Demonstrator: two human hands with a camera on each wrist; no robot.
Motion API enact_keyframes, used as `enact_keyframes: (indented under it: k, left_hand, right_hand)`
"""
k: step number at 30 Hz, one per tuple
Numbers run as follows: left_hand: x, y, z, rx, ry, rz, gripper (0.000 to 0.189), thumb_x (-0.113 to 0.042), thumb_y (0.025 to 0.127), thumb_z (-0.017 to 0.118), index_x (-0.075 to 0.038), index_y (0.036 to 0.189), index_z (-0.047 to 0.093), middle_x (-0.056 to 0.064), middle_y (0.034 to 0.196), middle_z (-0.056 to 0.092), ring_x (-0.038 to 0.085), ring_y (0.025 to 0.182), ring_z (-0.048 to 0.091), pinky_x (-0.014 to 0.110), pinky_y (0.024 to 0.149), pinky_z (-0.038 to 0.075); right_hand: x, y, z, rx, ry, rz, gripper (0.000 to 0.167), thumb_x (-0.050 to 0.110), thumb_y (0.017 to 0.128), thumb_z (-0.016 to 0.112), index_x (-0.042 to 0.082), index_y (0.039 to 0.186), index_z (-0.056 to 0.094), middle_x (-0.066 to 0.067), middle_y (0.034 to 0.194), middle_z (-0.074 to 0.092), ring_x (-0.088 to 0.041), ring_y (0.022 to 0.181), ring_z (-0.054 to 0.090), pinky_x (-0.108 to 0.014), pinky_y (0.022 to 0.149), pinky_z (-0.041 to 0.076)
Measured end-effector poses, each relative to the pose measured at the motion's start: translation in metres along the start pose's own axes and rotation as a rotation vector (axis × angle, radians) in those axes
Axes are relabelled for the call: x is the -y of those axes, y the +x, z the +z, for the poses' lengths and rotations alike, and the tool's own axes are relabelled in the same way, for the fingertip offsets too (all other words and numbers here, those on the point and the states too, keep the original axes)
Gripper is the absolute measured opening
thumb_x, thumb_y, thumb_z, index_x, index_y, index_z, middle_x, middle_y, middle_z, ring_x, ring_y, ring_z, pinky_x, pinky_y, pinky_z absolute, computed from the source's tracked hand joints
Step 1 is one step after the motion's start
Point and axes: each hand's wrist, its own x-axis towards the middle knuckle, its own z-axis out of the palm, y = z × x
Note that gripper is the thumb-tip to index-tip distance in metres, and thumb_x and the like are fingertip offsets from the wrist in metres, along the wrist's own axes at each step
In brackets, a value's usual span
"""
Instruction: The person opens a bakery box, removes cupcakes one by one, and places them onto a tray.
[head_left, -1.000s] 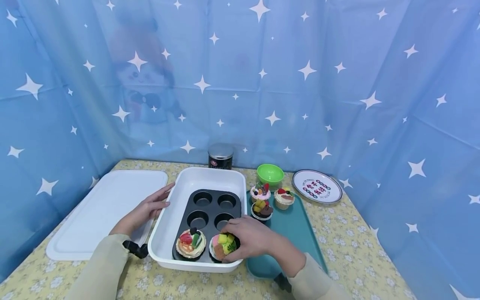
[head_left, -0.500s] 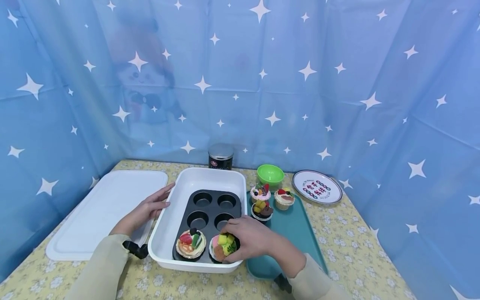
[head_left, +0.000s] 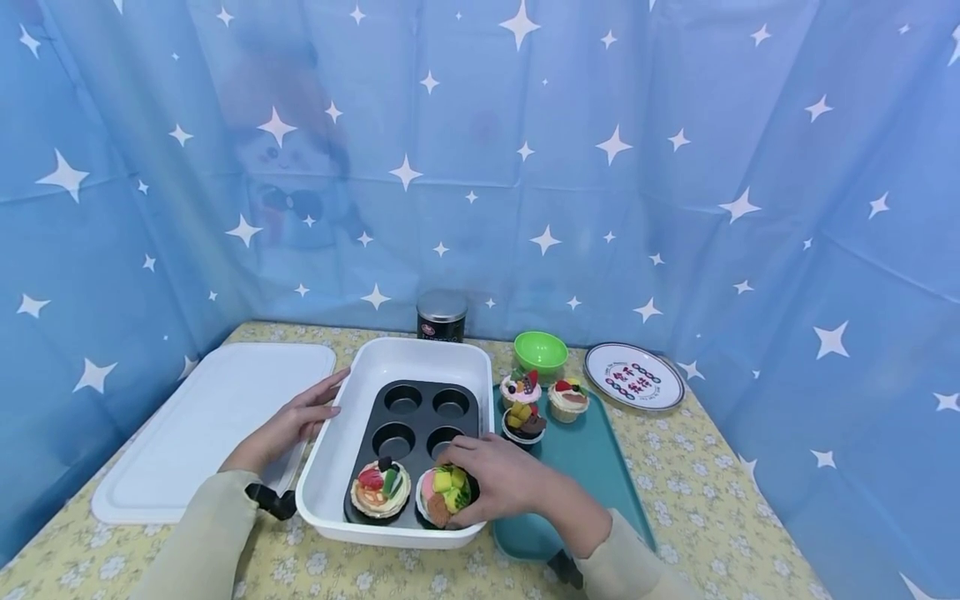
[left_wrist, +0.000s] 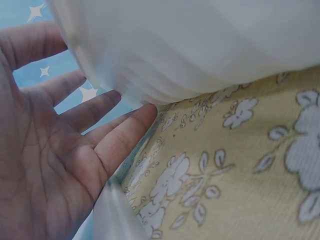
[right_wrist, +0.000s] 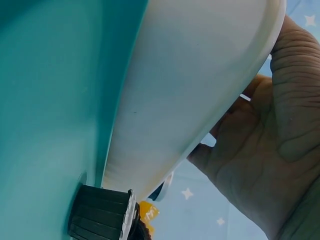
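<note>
A black muffin pan (head_left: 420,454) lies inside a deep white tub (head_left: 330,508). My right hand (head_left: 510,479) reaches over the tub's right wall and grips a fruit-topped cupcake (head_left: 446,493) in the pan's front right cup; its fingertips are hidden behind the wall in the right wrist view. Another cupcake (head_left: 381,489) with strawberry and cream sits in the front left cup, while the cups behind them are bare. Against the tub's left side, my left hand (head_left: 296,417) rests with fingers extended; the left wrist view shows the fingers spread along the white wall.
A teal tray (head_left: 588,467) beside the tub carries three more cupcakes (head_left: 523,423). Beyond stand a green bowl (head_left: 541,353), a patterned plate (head_left: 634,377) and a dark tin (head_left: 442,317). A white lid (head_left: 217,425) lies at left.
The muffin pan and its two cupcakes have shifted slightly left within the tub. My right hand keeps its hold on the fruit-topped cupcake; my left hand stays at the tub's side.
</note>
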Motion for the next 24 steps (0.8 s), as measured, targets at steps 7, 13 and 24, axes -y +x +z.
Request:
enact_keyframes:
  k: [7, 13, 24]
  left_hand:
    - [0.002, -0.0005, -0.0015, 0.011, -0.001, 0.017, 0.07, -0.031, 0.102, 0.056, -0.03, 0.163, 0.019, 0.015, 0.166, 0.018, 0.039, 0.142, 0.039, 0.035, 0.1, 0.049]
    - [0.0022, -0.0004, -0.0014, 0.017, -0.004, 0.02, 0.07, -0.03, 0.103, 0.055, -0.03, 0.163, 0.019, 0.015, 0.166, 0.018, 0.039, 0.14, 0.042, 0.035, 0.099, 0.05]
    - [0.0008, -0.0007, 0.0012, -0.005, -0.001, -0.002, 0.07, -0.032, 0.102, 0.057, -0.031, 0.162, 0.021, 0.015, 0.166, 0.019, 0.039, 0.139, 0.043, 0.045, 0.103, 0.048]
  right_hand:
    - [-0.0008, 0.0006, -0.0001, -0.009, 0.019, -0.016, 0.056, 0.058, 0.086, 0.073, 0.027, 0.131, 0.059, 0.013, 0.119, 0.058, -0.001, 0.1, 0.055, -0.037, 0.093, 0.048]
    - [-0.0024, 0.0003, -0.0022, -0.01, 0.103, -0.054, 0.055, 0.053, 0.086, 0.075, 0.024, 0.13, 0.06, 0.011, 0.116, 0.058, -0.002, 0.096, 0.056, -0.023, 0.087, 0.05]
    - [-0.0042, -0.0042, -0.0034, -0.035, 0.211, -0.009, 0.064, 0.054, 0.087, 0.074, 0.022, 0.14, 0.055, 0.006, 0.132, 0.059, -0.006, 0.11, 0.058, -0.025, 0.091, 0.051]
